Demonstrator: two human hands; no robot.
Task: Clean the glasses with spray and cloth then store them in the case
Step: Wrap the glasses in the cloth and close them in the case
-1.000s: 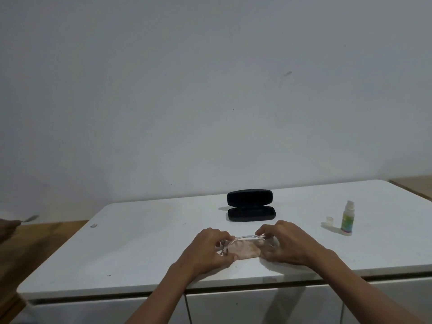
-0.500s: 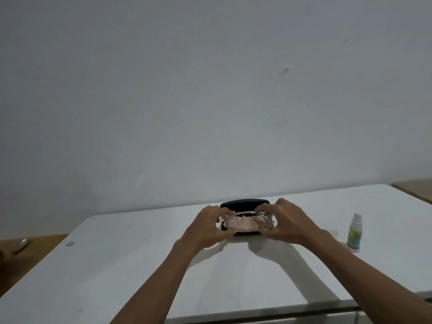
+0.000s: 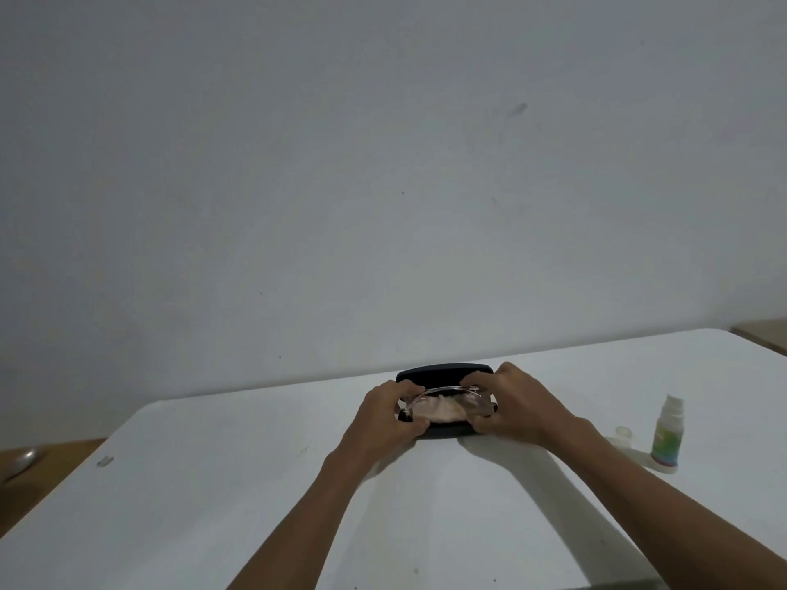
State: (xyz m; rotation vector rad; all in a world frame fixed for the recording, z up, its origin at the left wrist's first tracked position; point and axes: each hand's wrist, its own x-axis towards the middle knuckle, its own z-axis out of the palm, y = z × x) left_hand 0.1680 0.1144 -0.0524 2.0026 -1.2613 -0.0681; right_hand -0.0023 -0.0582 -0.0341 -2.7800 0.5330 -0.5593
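A black glasses case (image 3: 443, 371) lies open on the white table (image 3: 213, 483), its lid standing up at the back. Both hands hold clear-framed glasses (image 3: 443, 391) over the case's lower half, with a pale pinkish cloth (image 3: 438, 410) bunched behind the lenses. My left hand (image 3: 385, 413) pinches the glasses' left end. My right hand (image 3: 511, 404) grips the right end. The hands hide most of the case's tray. A small spray bottle (image 3: 667, 434) with a green label stands to the right, its clear cap (image 3: 622, 433) beside it.
A plain grey wall rises behind the table. A small grey scrap (image 3: 104, 461) lies near the table's left edge. Wooden floor shows at the left with a metal spoon-like object (image 3: 21, 459), and a wooden surface (image 3: 762, 334) at the far right.
Both hands carried the glasses and cloth away from the table's front edge to the open case, and now hold them low over its tray. The camera view has shifted forward.
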